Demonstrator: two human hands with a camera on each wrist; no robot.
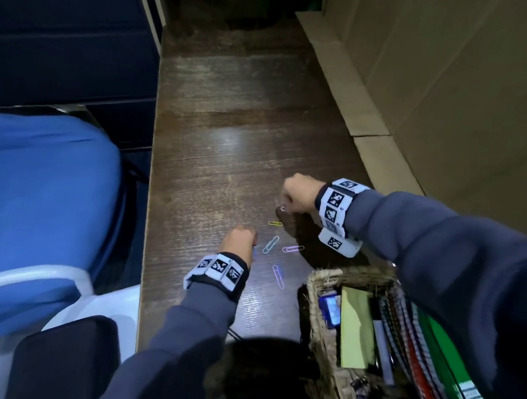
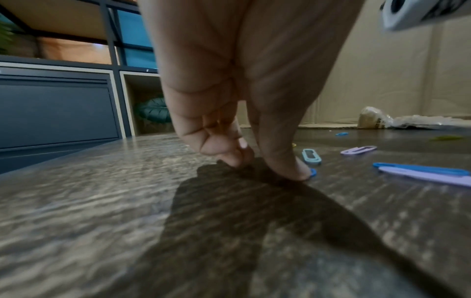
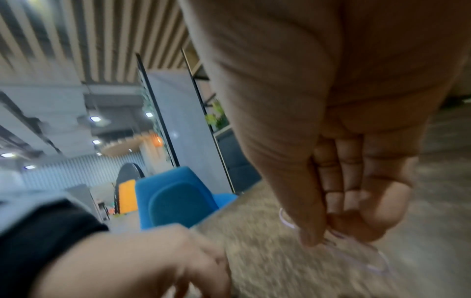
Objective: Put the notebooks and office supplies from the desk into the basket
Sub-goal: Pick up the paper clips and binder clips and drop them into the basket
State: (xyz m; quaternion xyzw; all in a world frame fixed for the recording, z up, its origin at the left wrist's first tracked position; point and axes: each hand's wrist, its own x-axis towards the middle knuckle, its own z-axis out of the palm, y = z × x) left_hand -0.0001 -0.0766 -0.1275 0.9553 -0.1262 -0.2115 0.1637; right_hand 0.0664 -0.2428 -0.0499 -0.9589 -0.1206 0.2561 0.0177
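Wicker basket (image 1: 318, 284), packed with notebooks (image 1: 418, 338), sits at five o'clock on the bench (image 1: 220, 115).
Left hand (image 1: 238, 239) fingers pinch a blue clip (image 2: 313, 173); right hand (image 1: 299, 194) fingers pinch a pale clip (image 1: 283, 209); loose paperclips (image 1: 270, 244) lie between.

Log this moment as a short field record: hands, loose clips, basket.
left hand: fingertips down on the desk, pinching a blue paper clip
right hand: pinching a pale paper clip just above the desk
loose on desk: yellow clip, light blue clip, pink clip, lilac and blue pair
basket: woven, at the desk's near right; holds a yellow-green pad and spiral notebooks
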